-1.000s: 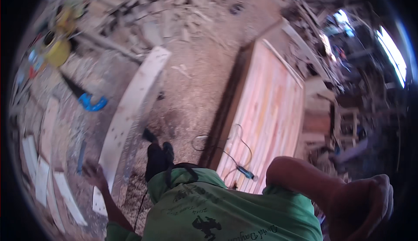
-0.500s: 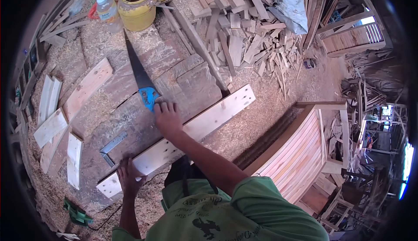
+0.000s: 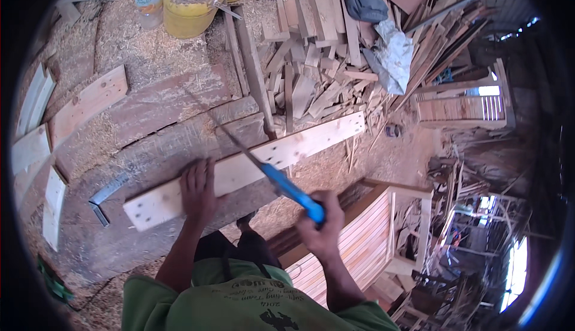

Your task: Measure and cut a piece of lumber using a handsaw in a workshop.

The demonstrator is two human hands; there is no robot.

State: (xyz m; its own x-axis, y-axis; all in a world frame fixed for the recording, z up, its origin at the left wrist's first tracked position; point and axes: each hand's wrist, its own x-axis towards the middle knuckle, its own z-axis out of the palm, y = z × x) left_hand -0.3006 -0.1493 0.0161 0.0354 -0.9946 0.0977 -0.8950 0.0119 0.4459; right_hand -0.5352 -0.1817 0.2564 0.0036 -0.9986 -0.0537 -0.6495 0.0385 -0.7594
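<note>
Far from me, the wooden counter (image 3: pixel 108 250) has sawdust (image 3: pixel 141 55) on it. A long pale board (image 3: pixel 236 174) lies across its front, right end poking past the edge. I can see an L-shaped metal tool (image 3: pixel 111 189), shorter boards (image 3: pixel 90 102), a yellow pot (image 3: pixel 188 18) and a bottle (image 3: pixel 149 2) on it too.

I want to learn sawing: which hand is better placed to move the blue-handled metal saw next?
Probably the right hand: it grips the blue-handled metal saw, which slants across the long, pale wooden board. The left hand lies on that board, so seems better for steadying.
</note>
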